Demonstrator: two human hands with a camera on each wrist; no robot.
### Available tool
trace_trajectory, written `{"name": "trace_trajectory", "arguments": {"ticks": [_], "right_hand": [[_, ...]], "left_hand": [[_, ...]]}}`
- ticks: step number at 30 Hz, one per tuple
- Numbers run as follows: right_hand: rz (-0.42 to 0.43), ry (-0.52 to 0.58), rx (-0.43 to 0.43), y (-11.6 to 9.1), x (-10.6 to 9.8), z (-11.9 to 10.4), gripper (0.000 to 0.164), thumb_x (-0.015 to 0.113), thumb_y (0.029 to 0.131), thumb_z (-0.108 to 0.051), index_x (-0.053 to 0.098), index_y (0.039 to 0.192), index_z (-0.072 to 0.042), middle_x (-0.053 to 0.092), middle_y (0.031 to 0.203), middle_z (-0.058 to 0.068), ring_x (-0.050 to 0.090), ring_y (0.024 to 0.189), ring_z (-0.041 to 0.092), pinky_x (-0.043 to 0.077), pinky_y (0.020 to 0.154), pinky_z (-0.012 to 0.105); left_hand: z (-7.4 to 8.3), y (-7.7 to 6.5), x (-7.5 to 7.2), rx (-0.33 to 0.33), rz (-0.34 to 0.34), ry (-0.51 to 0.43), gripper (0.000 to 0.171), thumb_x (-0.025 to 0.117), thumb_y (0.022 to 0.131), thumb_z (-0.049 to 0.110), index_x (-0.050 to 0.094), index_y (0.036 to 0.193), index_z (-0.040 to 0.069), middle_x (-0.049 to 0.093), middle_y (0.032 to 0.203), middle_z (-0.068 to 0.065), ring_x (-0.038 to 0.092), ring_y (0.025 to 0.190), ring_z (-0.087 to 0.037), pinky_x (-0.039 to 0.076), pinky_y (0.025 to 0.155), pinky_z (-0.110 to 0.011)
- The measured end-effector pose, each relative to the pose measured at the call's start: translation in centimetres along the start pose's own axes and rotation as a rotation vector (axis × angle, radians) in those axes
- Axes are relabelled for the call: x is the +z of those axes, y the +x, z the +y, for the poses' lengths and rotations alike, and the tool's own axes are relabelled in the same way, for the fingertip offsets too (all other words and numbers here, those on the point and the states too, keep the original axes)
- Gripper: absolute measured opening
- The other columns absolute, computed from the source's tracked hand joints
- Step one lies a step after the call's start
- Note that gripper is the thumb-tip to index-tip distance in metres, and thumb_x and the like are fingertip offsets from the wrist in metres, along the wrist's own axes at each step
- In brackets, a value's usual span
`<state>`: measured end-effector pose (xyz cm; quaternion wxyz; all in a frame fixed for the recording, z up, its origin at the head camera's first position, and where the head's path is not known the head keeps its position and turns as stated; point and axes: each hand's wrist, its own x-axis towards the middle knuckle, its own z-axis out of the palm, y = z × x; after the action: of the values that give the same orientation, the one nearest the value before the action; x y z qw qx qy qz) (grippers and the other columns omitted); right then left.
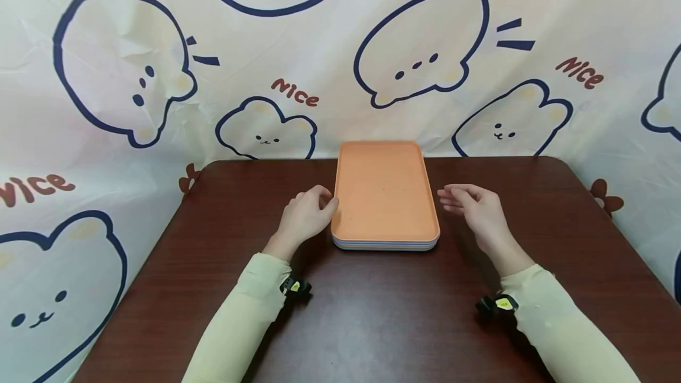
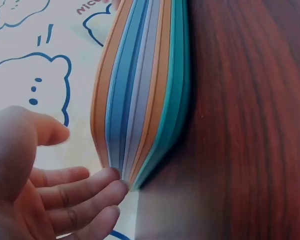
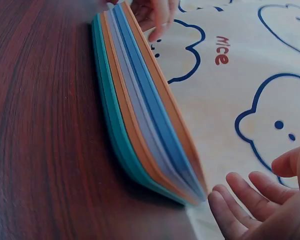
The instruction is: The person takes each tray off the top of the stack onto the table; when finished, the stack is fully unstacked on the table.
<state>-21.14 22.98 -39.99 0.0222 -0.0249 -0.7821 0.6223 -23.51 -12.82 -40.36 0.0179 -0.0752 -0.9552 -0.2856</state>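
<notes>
A pale backdrop (image 1: 332,64) is hanging on three sides, carrying brown-red "Nice" lettering (image 1: 295,93) among navy-outlined bears (image 1: 125,64). A dark wood-grained table (image 1: 383,312) is leaving room left, right and in front of a stack of trays (image 1: 384,194), orange on top, which is sitting centrally by the far edge. The left hand (image 1: 305,214) is curving loose fingers at its left side, contact unclear, the right hand (image 1: 481,214) is extending relaxed fingers just off its right side, and yellow wrist labels (image 1: 505,304) are showing too small to read.
</notes>
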Motion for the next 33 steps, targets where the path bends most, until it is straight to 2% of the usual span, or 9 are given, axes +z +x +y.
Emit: {"name": "trace_trajectory", "arguments": {"ticks": [3, 8, 14, 18, 25, 29, 33], "right_hand": [[-0.023, 0.047, 0.066, 0.5, 0.3, 0.8, 0.046, 0.048, 0.116, -0.022, 0.056, 0.147, 0.012, 0.075, 0.130, 0.016, 0.078, 0.100, 0.006, 0.064, 0.093, 0.025], [-0.067, 0.020, 0.166, 0.9, 1.0, 2.1, 0.046, 0.047, 0.117, -0.020, 0.054, 0.152, 0.008, 0.059, 0.149, 0.029, 0.073, 0.100, 0.004, 0.063, 0.096, 0.025], [-0.090, -0.013, 0.190, 1.1, 1.6, 2.8, 0.048, 0.049, 0.116, -0.023, 0.052, 0.155, 0.004, 0.055, 0.155, 0.027, 0.070, 0.105, 0.005, 0.062, 0.090, 0.019], [-0.085, -0.034, 0.204, 1.3, 2.0, 2.8, 0.047, 0.052, 0.115, -0.022, 0.053, 0.155, 0.002, 0.056, 0.155, 0.025, 0.070, 0.105, 0.005, 0.061, 0.088, 0.017], [-0.086, -0.123, 0.207, 1.5, 2.1, 2.7, 0.046, 0.060, 0.111, -0.017, 0.055, 0.153, 0.000, 0.058, 0.151, 0.024, 0.070, 0.103, 0.009, 0.059, 0.087, 0.016], [-0.088, -0.155, 0.196, 1.5, 1.9, 2.6, 0.047, 0.061, 0.109, -0.016, 0.056, 0.153, -0.001, 0.059, 0.150, 0.024, 0.069, 0.110, 0.016, 0.057, 0.086, 0.015], [-0.090, -0.160, 0.195, 1.5, 1.8, 2.5, 0.047, 0.060, 0.109, -0.015, 0.055, 0.154, -0.001, 0.058, 0.150, 0.024, 0.066, 0.120, 0.025, 0.056, 0.090, 0.017]], "left_hand": [[-0.1, 0.4, 0.4, -0.024, -0.025, -0.026, 0.032, 0.062, 0.106, 0.040, 0.074, 0.116, 0.012, 0.077, 0.097, -0.002, 0.069, 0.081, -0.022, 0.056, 0.074, -0.041], [-0.3, 0.9, 0.9, -0.027, -0.058, -0.048, 0.019, 0.066, 0.103, 0.029, 0.069, 0.100, 0.011, 0.069, 0.082, -0.002, 0.061, 0.071, -0.020, 0.047, 0.066, -0.032], [0.1, 1.0, 0.9, 0.011, -0.032, -0.029, 0.009, 0.065, 0.098, 0.016, 0.064, 0.093, 0.009, 0.063, 0.077, -0.003, 0.058, 0.067, -0.021, 0.043, 0.061, -0.030], [0.1, 0.9, 0.7, -0.005, 0.003, -0.046, 0.009, 0.063, 0.096, 0.017, 0.066, 0.093, 0.008, 0.067, 0.080, -0.004, 0.060, 0.070, -0.021, 0.046, 0.062, -0.029], [-0.9, 0.6, 0.1, -0.112, 0.067, -0.231, 0.011, 0.064, 0.097, 0.013, 0.069, 0.101, 0.004, 0.070, 0.089, -0.011, 0.062, 0.074, -0.023, 0.049, 0.063, -0.029], [-1.8, 0.4, 0.0, -0.192, 0.110, -0.374, 0.020, 0.064, 0.098, 0.012, 0.070, 0.114, 0.002, 0.070, 0.094, -0.014, 0.064, 0.078, -0.024, 0.050, 0.064, -0.028], [-2.7, -0.1, 0.1, -0.240, 0.109, -0.531, 0.031, 0.061, 0.100, 0.011, 0.068, 0.129, -0.001, 0.072, 0.097, -0.017, 0.066, 0.078, -0.022, 0.052, 0.064, -0.026]]}}
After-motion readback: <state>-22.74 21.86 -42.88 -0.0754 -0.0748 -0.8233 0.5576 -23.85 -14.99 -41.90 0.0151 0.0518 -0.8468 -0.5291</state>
